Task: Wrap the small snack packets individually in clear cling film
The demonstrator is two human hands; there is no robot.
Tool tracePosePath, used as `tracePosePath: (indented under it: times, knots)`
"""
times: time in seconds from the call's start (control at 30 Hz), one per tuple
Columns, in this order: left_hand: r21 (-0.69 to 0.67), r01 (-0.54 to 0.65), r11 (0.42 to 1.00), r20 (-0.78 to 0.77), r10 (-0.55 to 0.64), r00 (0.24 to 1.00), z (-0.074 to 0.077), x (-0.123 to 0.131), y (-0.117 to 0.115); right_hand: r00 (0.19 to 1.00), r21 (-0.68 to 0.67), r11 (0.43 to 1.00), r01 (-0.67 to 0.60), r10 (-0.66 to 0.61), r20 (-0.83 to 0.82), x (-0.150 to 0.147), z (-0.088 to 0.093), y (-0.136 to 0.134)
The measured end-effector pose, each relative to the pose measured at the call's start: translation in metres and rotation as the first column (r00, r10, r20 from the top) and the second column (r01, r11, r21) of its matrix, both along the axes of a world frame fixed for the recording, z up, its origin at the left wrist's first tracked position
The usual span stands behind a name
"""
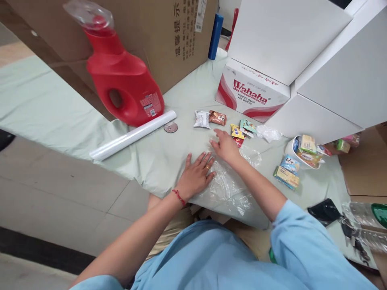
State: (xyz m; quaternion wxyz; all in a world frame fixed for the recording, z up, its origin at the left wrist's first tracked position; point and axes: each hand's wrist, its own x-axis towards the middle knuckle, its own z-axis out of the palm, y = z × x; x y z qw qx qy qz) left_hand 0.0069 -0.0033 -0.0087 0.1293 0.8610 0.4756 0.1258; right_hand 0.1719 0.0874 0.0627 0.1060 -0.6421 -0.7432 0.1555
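My left hand (196, 173) lies flat with fingers spread at the left edge of a crumpled clear plastic bag (232, 187). Just above that bag is my right hand (226, 147), its fingers apart and nothing visible in them. Beyond my fingertips sit small wrapped snacks: a white packet (202, 119), a brown packet (217, 117), a yellow packet (237, 131) and a green packet (248, 125). A red packet (238, 141) shows partly behind my right hand. To the left are a round brown disc (171, 127) and a white plastic roll (133, 136).
A red detergent jug (130, 76) stands by a large cardboard box (157, 32). The Wahaha carton (252, 90) is under white boxes. At right are a white container (290, 148) of snacks, stacked snack packets (287, 173), a black pouch (325, 211), keys and clear bottles.
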Motion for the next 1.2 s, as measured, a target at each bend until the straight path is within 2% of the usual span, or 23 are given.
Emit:
tracePosePath:
  times: [0.1,0.17,0.27,0.33,0.4,0.47,0.57,0.63,0.73,0.8,0.87,0.97,1.03,1.1,1.2]
  knots:
    - [-0.004,0.002,1.000,0.009,-0.002,1.000,0.000,-0.001,0.001,0.989,0.007,0.997,0.077,-0.078,0.124,-0.036,-0.002,0.052]
    - [0.000,-0.001,1.000,0.015,0.001,1.000,0.000,-0.002,0.001,0.979,0.011,0.997,0.079,-0.080,0.187,-0.054,-0.006,0.073]
    - [0.008,-0.003,1.000,0.020,0.003,1.000,0.000,-0.001,0.001,0.971,0.020,0.999,0.029,-0.033,0.236,-0.066,-0.012,0.085]
    - [0.009,0.000,1.000,0.016,0.000,1.000,0.001,-0.001,0.001,0.978,0.032,0.999,0.003,-0.009,0.208,-0.060,-0.013,0.082]
    - [0.007,0.003,1.000,0.008,-0.003,1.000,0.002,0.000,0.000,0.993,0.043,0.999,-0.020,0.015,0.118,-0.043,-0.010,0.070]
    - [0.003,0.002,1.000,0.002,-0.002,1.000,0.003,0.000,0.000,0.996,0.055,0.995,-0.081,0.083,-0.040,-0.014,-0.005,0.051]
    - [0.000,0.002,1.000,0.002,-0.002,1.000,0.005,0.000,0.000,0.913,0.072,0.971,-0.228,0.239,-0.329,0.043,0.004,0.010]
    - [0.003,0.005,1.000,0.000,-0.005,1.000,0.005,0.000,0.000,0.846,0.023,0.936,-0.351,0.327,-0.420,0.084,0.006,-0.019]
    - [0.013,0.002,1.000,-0.017,-0.001,1.000,0.005,0.001,0.000,0.851,-0.070,0.889,-0.452,0.406,-0.334,0.133,0.001,-0.056]
    - [0.020,-0.004,1.000,-0.034,0.005,0.999,0.004,0.002,0.000,0.913,-0.090,0.918,-0.387,0.368,-0.173,0.150,-0.006,-0.076]
    - [0.025,-0.005,1.000,-0.050,0.006,0.999,0.005,0.003,0.000,0.969,-0.038,0.968,-0.246,0.245,-0.041,0.152,-0.014,-0.091]
    - [0.029,-0.004,1.000,-0.069,0.006,0.998,0.007,0.004,0.000,0.996,0.084,0.993,-0.080,0.083,-0.033,0.133,-0.022,-0.107]
    - [0.030,-0.007,1.000,-0.080,0.009,0.997,0.009,0.004,0.000,0.998,0.078,0.996,-0.047,0.049,-0.030,0.115,-0.024,-0.112]
    - [0.033,-0.012,0.999,-0.091,0.014,0.996,0.010,0.004,-0.001,0.998,0.016,0.998,-0.053,0.052,0.020,0.099,-0.025,-0.115]
    - [0.038,-0.011,0.999,-0.108,0.015,0.994,0.010,0.004,-0.001,0.996,-0.016,0.997,-0.074,0.074,0.049,0.088,-0.024,-0.115]
